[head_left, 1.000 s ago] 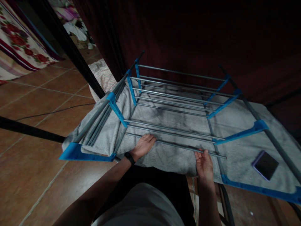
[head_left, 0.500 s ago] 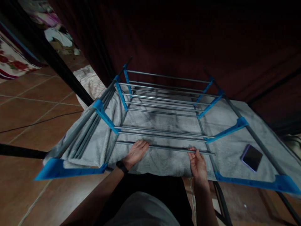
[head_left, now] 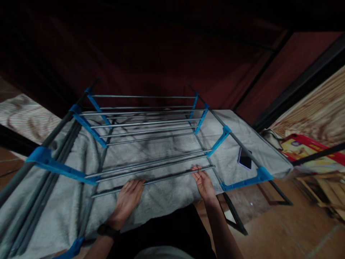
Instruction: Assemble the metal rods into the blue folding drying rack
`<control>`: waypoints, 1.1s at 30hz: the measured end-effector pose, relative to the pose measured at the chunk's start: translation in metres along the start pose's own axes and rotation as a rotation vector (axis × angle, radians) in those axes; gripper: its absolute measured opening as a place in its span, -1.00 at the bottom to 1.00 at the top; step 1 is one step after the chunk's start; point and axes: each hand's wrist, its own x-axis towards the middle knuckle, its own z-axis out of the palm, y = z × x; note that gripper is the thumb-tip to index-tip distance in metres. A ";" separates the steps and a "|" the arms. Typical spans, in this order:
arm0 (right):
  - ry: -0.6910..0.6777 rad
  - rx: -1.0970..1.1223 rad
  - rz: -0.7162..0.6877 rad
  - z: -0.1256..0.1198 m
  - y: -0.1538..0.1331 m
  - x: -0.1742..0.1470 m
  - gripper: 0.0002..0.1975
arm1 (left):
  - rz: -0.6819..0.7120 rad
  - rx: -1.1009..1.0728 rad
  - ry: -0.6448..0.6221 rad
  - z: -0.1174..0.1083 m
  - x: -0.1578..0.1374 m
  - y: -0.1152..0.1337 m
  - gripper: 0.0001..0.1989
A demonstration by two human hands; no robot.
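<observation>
A grey metal rod (head_left: pixel 167 178) lies across the near part of a rack frame with blue plastic brackets (head_left: pixel 219 141) and grey side tubes. Around the rod's left part, my left hand (head_left: pixel 129 197) is closed from above, a dark band on its wrist. My right hand (head_left: pixel 204 184) grips it near the right end, palm turned up and fingers curled beneath. Farther back, several crossbars (head_left: pixel 145 123) span between the brackets. Whether the held rod's ends touch the side tubes, I cannot tell.
Under the rack is a grey blanket (head_left: pixel 172 196) on a bed. Several loose rods (head_left: pixel 44 196) lie at the left. A phone (head_left: pixel 244 158) rests at the right. Beyond the bed are a red and yellow box (head_left: pixel 304 147) and a wooden crate (head_left: pixel 327 190). Dark curtains (head_left: pixel 151 54) hang behind.
My view has turned right, so the rack appears farther left and the box and crate have come into sight. Both hands remain on the rod.
</observation>
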 end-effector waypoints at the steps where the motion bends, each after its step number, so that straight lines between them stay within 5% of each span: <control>1: 0.001 -0.003 0.001 0.001 0.000 0.000 -0.71 | 0.005 0.009 0.018 -0.001 0.001 0.000 -0.65; 9: 0.070 0.007 -0.023 0.007 -0.003 0.001 -0.69 | 0.049 0.064 0.139 -0.011 0.000 0.003 -0.71; 22: 0.100 -0.003 -0.023 0.002 -0.003 -0.010 -0.71 | 0.095 0.112 0.151 -0.028 -0.009 0.019 -0.68; 29: 0.007 -0.139 -0.026 0.000 0.003 -0.019 -0.68 | 0.109 0.092 0.177 -0.030 -0.004 0.029 -0.62; 33: -0.053 -0.403 -0.047 0.003 0.008 -0.024 -0.59 | 0.103 0.097 0.166 -0.029 -0.006 0.022 -0.57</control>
